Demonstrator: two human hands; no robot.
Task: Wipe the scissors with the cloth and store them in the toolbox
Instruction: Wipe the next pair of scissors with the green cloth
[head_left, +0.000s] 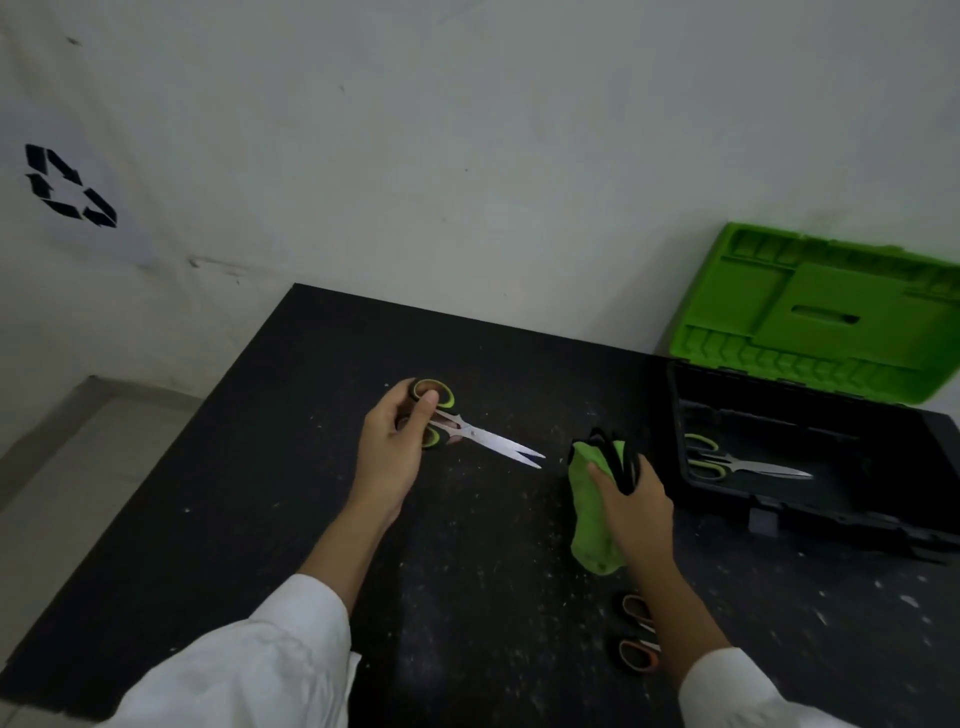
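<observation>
Orange scissors (638, 631): on table (260, 493) beside right forearm, untouched.
Left hand (395, 441): fingers curled round handles of green scissors (470, 432), mid-table, blades slightly parted.
Right hand (631, 499): clutching cloth (592, 514), apart from blades.
Toolbox (810, 506): lid up; stored scissors (737, 462) inside.
Progress: one pair stowed; held pair likely unwiped.

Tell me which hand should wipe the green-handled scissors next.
Right, probably. The right hand grips the cloth, close to the blade tips, while the left hand holds the scissors by their handles, blades pointing toward the cloth.
</observation>
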